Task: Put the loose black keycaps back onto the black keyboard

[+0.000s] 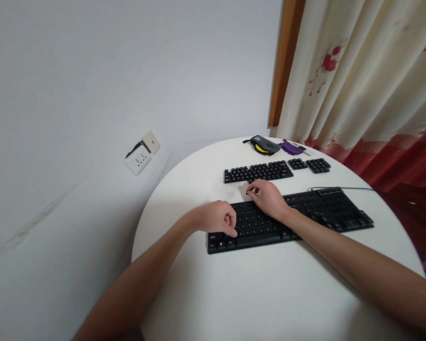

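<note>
A black keyboard (259, 237) lies on the round white table, slightly slanted. Most of its upper left area shows bare key posts, while the space bar and several keys in the bottom row are in place. My left hand (216, 218) is closed at the keyboard's left part, fingers curled and thumb tip low over the keys; anything in it is hidden. My right hand (268, 198) reaches across the keyboard's back edge, thumb and index finger pinched on a small black keycap (247, 192). Just beyond it, loose black keycaps (257, 172) stand in rows.
Two smaller keycap groups (318, 165) sit farther right. At the back of the table (184, 180) lie a dark pouch (266, 145) with yellow and a purple item (291, 148). The keyboard's cable (355, 188) runs right. A wall with a socket (137, 159) is left, a curtain (341, 94) right.
</note>
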The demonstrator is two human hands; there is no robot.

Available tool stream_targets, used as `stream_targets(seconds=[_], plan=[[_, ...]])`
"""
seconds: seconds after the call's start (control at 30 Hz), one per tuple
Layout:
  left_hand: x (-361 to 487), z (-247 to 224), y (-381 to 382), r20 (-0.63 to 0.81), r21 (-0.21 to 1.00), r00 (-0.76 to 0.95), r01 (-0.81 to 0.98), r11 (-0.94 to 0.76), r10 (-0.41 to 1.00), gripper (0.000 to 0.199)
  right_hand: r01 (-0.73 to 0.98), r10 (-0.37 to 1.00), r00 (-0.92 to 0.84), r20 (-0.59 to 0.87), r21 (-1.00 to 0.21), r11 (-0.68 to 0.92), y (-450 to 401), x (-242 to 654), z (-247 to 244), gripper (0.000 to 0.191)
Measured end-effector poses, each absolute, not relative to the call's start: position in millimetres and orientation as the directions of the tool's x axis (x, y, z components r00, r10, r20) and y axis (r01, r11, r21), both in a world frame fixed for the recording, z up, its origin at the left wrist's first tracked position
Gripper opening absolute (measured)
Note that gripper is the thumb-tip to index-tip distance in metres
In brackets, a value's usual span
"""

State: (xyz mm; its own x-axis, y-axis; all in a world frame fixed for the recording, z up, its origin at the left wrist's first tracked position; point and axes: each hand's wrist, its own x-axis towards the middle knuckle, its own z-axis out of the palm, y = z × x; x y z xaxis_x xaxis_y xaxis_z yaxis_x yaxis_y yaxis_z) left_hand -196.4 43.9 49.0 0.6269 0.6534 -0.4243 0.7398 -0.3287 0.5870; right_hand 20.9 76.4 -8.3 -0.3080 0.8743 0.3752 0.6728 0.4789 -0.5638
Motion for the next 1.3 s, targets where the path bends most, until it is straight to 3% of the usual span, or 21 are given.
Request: stream_targets(seconds=[0.17,0.33,0.47,0.93,1.3], plan=[[-196.4,49.1,45.1,-0.416,0.598,0.639,0.728,-0.335,0.647,0.018,0.465,0.864,-0.399,0.306,-0.745,0.478,47.9,20.7,14.1,0.007],[-197.4,48.1,46.6,-0.424,0.602,0.645,0.725,-0.334,0.636,0.021,0.331,0.704,-0.7,0.116,-0.822,0.464,24.7,16.2,24.0,0.008],[-199.1,44.7,47.7,-0.409,0.61,0.657,0.713,-0.346,0.633,0.02,0.32,0.626,-0.774,0.091,-0.797,0.512,24.1,13.9,19.9,0.007],[-197.9,46.9,46.7,-0.41,0.617,0.656,0.711,-0.337,0.634,0.018,0.224,0.476,-0.844,0.246,-0.645,0.731,23.9,13.2,18.3,0.005],[-198.4,44.9,47.7,-0.418,0.634,0.669,0.7,-0.33,0.615,0.021,0.288,0.53,-0.822,0.211,-0.649,0.704,25.5,14.2,17.3,0.006]])
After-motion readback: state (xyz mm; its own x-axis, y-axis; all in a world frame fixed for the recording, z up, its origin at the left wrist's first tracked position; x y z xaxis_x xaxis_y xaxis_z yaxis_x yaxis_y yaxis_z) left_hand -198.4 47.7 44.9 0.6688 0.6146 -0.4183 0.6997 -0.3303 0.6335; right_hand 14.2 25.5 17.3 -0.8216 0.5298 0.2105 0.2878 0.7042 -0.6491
